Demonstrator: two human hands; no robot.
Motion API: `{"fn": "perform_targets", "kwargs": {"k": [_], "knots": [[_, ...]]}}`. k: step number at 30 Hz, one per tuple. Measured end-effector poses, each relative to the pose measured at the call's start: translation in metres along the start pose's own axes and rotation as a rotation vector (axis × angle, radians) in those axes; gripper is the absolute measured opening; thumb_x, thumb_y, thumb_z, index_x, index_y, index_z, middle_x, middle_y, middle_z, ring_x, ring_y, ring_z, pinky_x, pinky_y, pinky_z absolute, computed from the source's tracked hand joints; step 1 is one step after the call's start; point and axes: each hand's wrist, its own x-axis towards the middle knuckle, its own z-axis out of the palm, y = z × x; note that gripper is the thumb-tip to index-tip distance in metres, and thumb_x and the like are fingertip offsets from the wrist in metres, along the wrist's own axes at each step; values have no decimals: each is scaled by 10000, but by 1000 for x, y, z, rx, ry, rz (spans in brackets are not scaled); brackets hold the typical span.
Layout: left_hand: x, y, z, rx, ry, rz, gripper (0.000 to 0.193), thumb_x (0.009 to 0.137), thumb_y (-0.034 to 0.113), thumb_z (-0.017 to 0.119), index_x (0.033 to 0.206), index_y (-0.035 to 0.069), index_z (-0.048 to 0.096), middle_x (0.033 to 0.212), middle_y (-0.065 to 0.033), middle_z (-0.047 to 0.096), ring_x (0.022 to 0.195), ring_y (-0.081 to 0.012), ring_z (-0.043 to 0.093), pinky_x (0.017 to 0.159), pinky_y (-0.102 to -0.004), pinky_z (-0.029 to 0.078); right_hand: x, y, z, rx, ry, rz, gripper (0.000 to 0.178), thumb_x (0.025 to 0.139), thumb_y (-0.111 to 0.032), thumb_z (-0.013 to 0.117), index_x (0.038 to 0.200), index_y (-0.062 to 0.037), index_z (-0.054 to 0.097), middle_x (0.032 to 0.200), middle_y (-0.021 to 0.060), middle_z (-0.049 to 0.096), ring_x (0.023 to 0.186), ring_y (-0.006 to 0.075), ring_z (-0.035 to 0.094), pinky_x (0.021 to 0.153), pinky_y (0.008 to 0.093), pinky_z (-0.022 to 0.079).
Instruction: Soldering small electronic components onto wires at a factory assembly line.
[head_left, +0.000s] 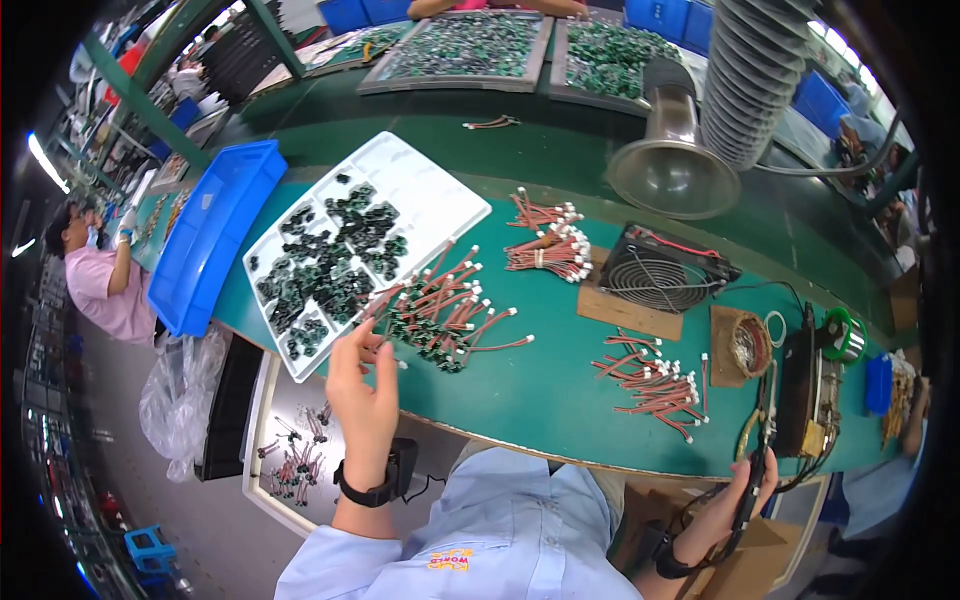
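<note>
My left hand (362,385) is at the near left side of a pile of small green circuit boards with red-brown wires and white plugs (440,315). Its thumb and fingers are curled toward each other; a bit of wire shows by them, but what they pinch is unclear. Beside the pile lies a white compartment tray (440,190) bearing many loose dark-green boards (335,265). Far to the right, at the bench's front edge, my right hand (755,482) grips a soldering iron (757,490) by its black handle, tip pointing away from me.
Wire bundles (548,250) and loose wires (660,385) lie on the green bench (540,400). A fan (660,270), a fume hood (675,170), a round tin (750,345) and a solder spool (845,335) stand right. A blue bin (215,235) is left; an open drawer (262,430) sits below.
</note>
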Motion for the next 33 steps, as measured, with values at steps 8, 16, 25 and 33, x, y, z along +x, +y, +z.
{"fn": "perform_targets", "kwargs": {"k": [8, 16, 25, 33], "knots": [[2, -60, -24, 182, -62, 225, 324, 790, 105, 642, 1083, 12, 540, 1003, -124, 562, 850, -240, 535, 750, -336, 428, 8, 1, -4, 384, -10, 37, 494, 858, -156, 498, 1316, -2, 393, 1091, 105, 557, 879, 134, 519, 811, 266, 401], [5, -69, -33, 106, -180, 1, 347, 857, 161, 575, 1150, -9, 502, 1114, -140, 523, 1022, -255, 493, 911, -355, 371, 80, 1, -9, 1291, 124, 271, 478, 872, -381, 568, 1126, 21, 515, 1057, 131, 614, 800, 110, 585, 715, 247, 472], [5, -78, -13, 63, -242, 170, 684, 771, 185, 656, 1328, -26, 320, 1292, -207, 383, 1220, -314, 371, 1030, -387, 269, 141, 2, 26, 1477, 223, 461, 423, 883, -381, 547, 1023, 19, 547, 1039, 135, 615, 810, 143, 593, 689, 263, 484], [22, -60, 0, 47, -290, 281, 1026, 567, 303, 817, 1346, -48, 248, 1332, -261, 317, 1219, -383, 348, 1026, -405, 285, 121, 21, 20, 1684, -337, 506, 424, 888, -273, 550, 1166, 44, 504, 1079, 150, 610, 913, 193, 592, 773, 308, 470]]}}
